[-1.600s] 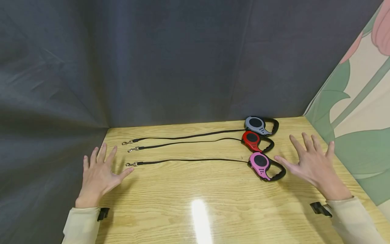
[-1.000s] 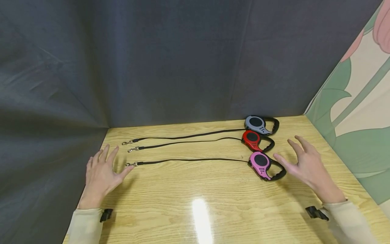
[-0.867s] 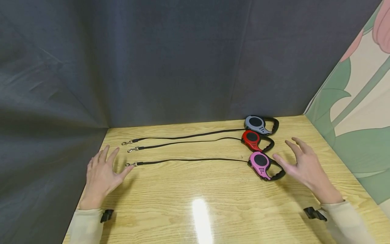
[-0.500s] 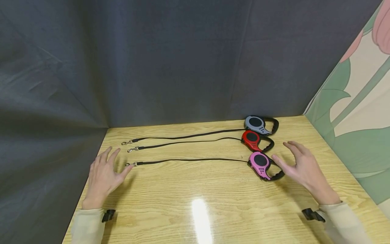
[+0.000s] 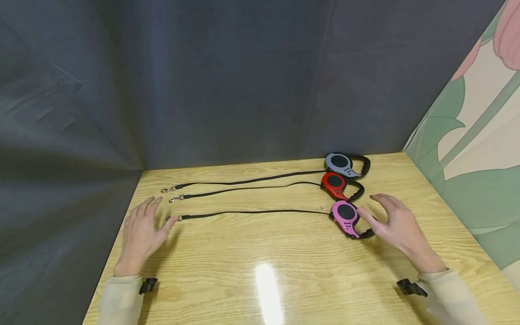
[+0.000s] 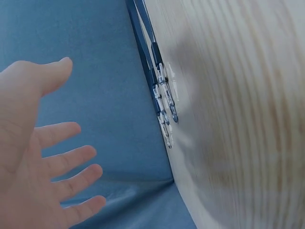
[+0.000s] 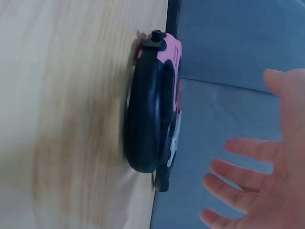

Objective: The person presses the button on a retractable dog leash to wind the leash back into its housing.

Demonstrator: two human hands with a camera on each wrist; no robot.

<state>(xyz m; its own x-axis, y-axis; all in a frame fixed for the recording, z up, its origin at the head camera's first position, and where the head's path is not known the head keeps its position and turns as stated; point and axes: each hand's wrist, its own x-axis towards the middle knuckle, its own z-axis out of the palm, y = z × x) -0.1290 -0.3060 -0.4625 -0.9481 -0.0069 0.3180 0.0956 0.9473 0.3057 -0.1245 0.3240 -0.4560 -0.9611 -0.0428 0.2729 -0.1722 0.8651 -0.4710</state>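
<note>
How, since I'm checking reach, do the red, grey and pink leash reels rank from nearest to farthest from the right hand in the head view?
1. Pink reel: front of the row, left of the right hand, which partly hides it.
2. Red reel: middle of the row, behind the pink one.
3. Grey reel: back of the row, behind the red one.

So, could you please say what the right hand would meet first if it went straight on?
In the head view, the right hand points towards the black looped handle of the red, rounded plastic leash reel, probably meeting that first; depth is unclear, so it could pass above.
</note>
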